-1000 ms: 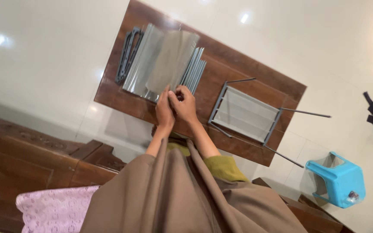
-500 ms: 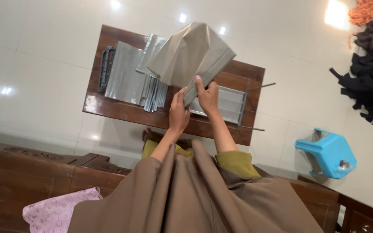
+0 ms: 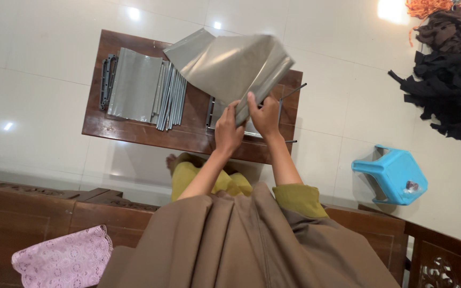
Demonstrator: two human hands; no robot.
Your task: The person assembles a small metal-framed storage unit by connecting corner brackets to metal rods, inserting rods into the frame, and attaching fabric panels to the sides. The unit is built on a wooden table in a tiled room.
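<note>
In the upper left of the frame, a flat grey sheet [image 3: 133, 85] and a bundle of grey rods [image 3: 171, 96] lie on the low wooden table [image 3: 134, 130]. At centre, the left hand [image 3: 228, 129] and right hand [image 3: 265, 116] are both clamped on the lower edge of a grey flexible sheet [image 3: 230, 64], lifted above them over the table. A blue plastic stool [image 3: 390, 174] stands on the floor at right.

A blue plastic stool [image 3: 390, 175] stands at three o'clock, dark cloth scraps [image 3: 448, 80] at one, pink lace cloth [image 3: 62, 260] at eight.
</note>
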